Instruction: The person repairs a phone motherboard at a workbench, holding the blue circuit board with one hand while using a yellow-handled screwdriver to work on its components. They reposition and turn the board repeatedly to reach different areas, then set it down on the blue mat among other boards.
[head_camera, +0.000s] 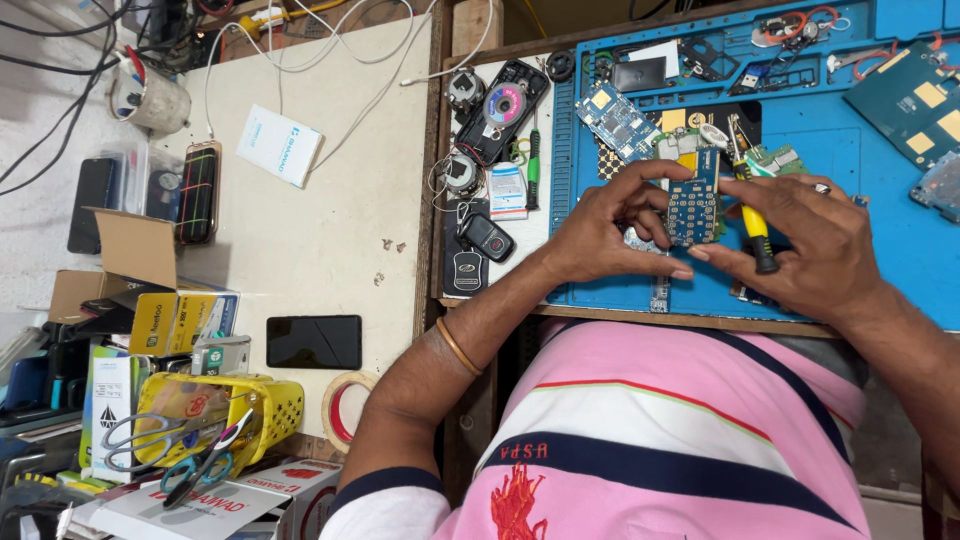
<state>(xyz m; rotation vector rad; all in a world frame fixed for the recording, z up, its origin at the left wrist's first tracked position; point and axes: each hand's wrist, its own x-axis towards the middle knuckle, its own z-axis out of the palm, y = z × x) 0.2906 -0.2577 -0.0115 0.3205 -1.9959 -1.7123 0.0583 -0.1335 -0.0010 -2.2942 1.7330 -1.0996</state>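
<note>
My left hand (598, 232) pinches a small blue phone circuit board (693, 198) with gold keypad contacts, holding it upright above the blue work mat (880, 240). My right hand (800, 245) grips a yellow-and-black screwdriver (754, 218) just right of the board, its tip pointing up toward the board's top edge. A ring sits on one finger of the right hand. Both hands meet over the mat's front edge.
More circuit boards (617, 118) and parts lie on the mat's far side. A black phone shell (503, 108), car key fobs (478, 245) and a green screwdriver (533, 165) sit left of the mat. A dark phone (314, 341), tape roll (345, 408) and yellow basket with scissors (215, 412) are on the left table.
</note>
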